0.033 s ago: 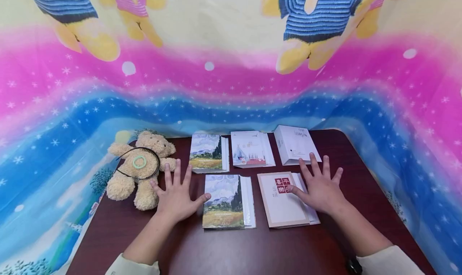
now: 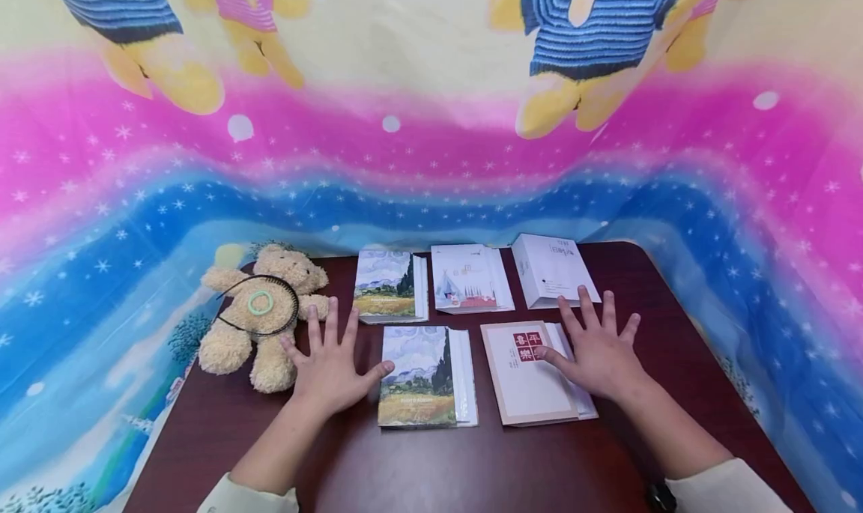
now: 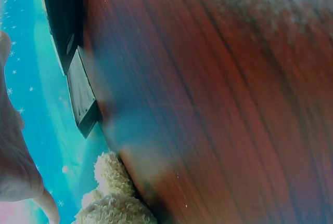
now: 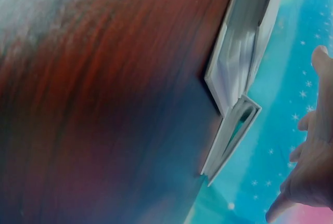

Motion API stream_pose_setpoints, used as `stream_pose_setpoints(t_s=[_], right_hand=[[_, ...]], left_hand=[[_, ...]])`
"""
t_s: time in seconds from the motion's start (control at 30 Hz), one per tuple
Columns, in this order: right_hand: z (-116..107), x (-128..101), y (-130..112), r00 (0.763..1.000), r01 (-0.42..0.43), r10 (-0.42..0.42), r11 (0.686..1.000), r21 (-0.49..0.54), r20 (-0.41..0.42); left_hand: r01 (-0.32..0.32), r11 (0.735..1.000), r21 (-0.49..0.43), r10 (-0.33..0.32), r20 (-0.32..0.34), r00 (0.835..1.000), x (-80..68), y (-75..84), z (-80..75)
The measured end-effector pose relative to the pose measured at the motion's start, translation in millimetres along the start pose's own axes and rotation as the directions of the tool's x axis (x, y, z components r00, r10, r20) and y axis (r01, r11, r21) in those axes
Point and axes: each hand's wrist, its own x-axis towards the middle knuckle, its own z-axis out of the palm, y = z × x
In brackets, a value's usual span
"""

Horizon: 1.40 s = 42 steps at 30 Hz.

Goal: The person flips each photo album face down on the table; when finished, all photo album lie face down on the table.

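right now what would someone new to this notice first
Probably the loud backdrop cloth, pink and blue with stars and cartoon bears, hanging behind the dark wooden table. Next, the left hand and right hand spread flat among five booklets, the right hand on the cream booklet with red squares. A plush bear wearing a black headband lies at the table's left edge.

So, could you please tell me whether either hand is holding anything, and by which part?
Nothing is held. The left hand lies flat with spread fingers on the table; the right hand rests open, its thumb on the card with red squares.
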Motion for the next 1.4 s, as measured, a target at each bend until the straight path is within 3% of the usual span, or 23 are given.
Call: stream_pose_setpoints(t_s=[0.4, 0.97, 1.4], right_hand=[[2, 3, -4, 0.999, 0.027, -0.027, 0.999, -0.022, -0.020], [-4, -1, -4, 0.999, 0.015, -0.018, 0.997, -0.072, -0.034], [-4, -14, -11, 0.998, 0.046, -0.048, 0.998, 0.043, 0.047]], left_hand=[[0.017, 1.000, 0.023, -0.018, 0.017, 1.000, 2.2, 0.5, 3.2], [-0.034, 0.999, 0.039, 0.032, 0.051, 0.998, -0.2, 8.8, -3.6], [-0.089, 0.995, -0.038, 0.092, 0.107, 0.990, -5.5, 25.2, -7.5]])
